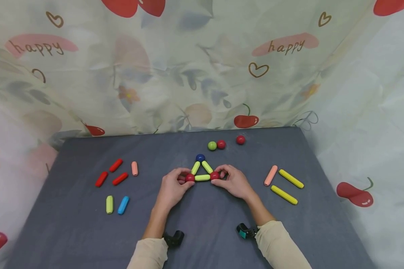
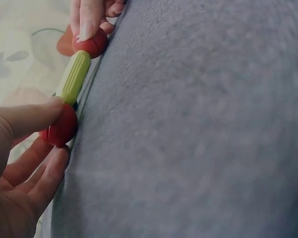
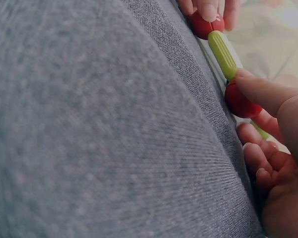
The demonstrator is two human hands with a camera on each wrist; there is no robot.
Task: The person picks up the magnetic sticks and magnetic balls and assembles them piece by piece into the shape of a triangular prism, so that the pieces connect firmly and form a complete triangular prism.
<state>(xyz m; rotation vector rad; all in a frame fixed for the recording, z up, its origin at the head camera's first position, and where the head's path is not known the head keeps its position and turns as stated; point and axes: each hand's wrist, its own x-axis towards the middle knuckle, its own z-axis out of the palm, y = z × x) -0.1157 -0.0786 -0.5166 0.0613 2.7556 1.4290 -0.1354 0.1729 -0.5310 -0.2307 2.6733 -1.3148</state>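
A triangle of three yellow-green rods lies on the grey cloth, with a blue ball [image 1: 200, 158] at its far corner and a red ball at each near corner. My left hand [image 1: 173, 186] pinches the left red ball [image 1: 190, 178] between thumb and fingers. On the other side my right hand [image 1: 233, 182] grips the right red ball [image 1: 214, 175] the same way. The front rod [image 1: 202, 178] joins the two red balls; in the left wrist view this ribbed rod [image 2: 74, 78] runs from ball to ball. Fingers partly cover both red balls.
Left on the table [image 1: 70, 231] lie several short red rods [image 1: 116, 165], a pink rod [image 1: 134, 168], a yellow-green rod [image 1: 109, 204] and a blue rod [image 1: 123, 205]. To the right are a longer pink rod [image 1: 271, 175] and two yellow rods [image 1: 284, 195]. Behind sit a green ball [image 1: 212, 145] and two red balls [image 1: 240, 140].
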